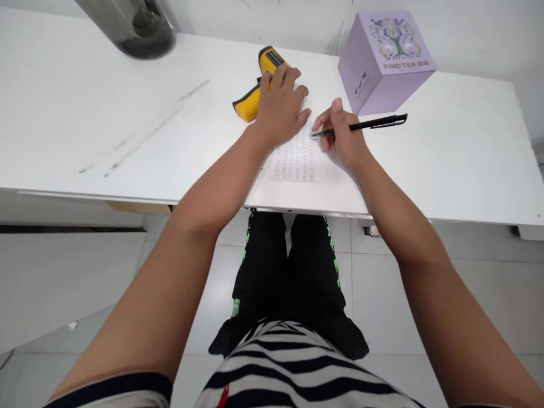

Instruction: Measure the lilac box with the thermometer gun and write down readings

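Observation:
My right hand [346,133] grips a black pen [380,121] in a writing hold. The pen tip points left, at the upper right part of a paper [294,164] filled with rows of small handwriting. I cannot tell whether the tip touches it. Over the top of the paper lies my left hand [280,107], fingers spread and slightly bent, hiding that part. Just beyond and left of this hand is a yellow and black gun-shaped tool [247,106], partly covered by the fingers; it looks like an infrared thermometer.
A lilac tea box [369,73] stands behind my right hand, near the wall. At the back left is a dark translucent container [144,34]. The white table [85,96] has dark smudges on its left part, and its front edge runs just above my legs.

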`<state>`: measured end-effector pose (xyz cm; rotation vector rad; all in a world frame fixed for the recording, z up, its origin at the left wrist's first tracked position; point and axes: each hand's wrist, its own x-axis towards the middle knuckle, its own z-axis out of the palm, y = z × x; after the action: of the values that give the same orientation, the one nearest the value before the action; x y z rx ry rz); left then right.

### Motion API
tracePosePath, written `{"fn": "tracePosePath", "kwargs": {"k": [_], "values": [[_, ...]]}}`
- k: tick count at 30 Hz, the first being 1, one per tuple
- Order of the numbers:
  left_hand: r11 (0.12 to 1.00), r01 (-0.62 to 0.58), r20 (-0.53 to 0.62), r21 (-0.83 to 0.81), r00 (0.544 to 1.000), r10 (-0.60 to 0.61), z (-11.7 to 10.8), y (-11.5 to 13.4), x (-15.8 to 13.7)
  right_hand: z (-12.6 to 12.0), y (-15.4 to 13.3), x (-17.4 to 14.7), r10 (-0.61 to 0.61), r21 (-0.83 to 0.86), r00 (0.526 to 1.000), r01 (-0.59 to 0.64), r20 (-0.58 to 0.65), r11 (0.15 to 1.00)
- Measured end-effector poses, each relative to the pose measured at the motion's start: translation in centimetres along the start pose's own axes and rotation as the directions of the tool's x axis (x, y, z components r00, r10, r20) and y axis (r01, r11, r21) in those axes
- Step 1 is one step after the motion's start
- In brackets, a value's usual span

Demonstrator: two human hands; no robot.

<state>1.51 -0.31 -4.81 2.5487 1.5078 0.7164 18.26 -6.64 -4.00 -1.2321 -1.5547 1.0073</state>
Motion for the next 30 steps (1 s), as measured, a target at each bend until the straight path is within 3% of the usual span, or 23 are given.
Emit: {"fn": "tracePosePath", "kwargs": {"k": [9, 15, 20, 30], "values": [[0.999, 0.016, 0.019, -0.039, 1.0, -0.015, -0.3, 0.4, 0.1, -0.5, 1.1, 0.9, 0.025, -0.114, 0.993, -0.039, -0.117, 0.993], [0.998, -0.008, 0.006, -0.057, 1.0, 0.008, -0.2, 0.3, 0.1, -0.4, 0.8, 0.6, -0.02, -0.234, 0.994, -0.006, -0.109, 0.972], [1.0, 0.006, 0.086, -0.009, 0.996, -0.006, -0.3, 0.3, 0.2, -0.4, 1.3, 0.8, -0.032, -0.24, 0.995, 0.008, -0.096, 0.971], [0.999, 0.024, 0.104, -0.033, 0.994, -0.021, -0.2, 0.5, 0.2, -0.4, 1.3, 1.1, -0.012, -0.234, 0.996, -0.008, -0.083, 0.972]]}}
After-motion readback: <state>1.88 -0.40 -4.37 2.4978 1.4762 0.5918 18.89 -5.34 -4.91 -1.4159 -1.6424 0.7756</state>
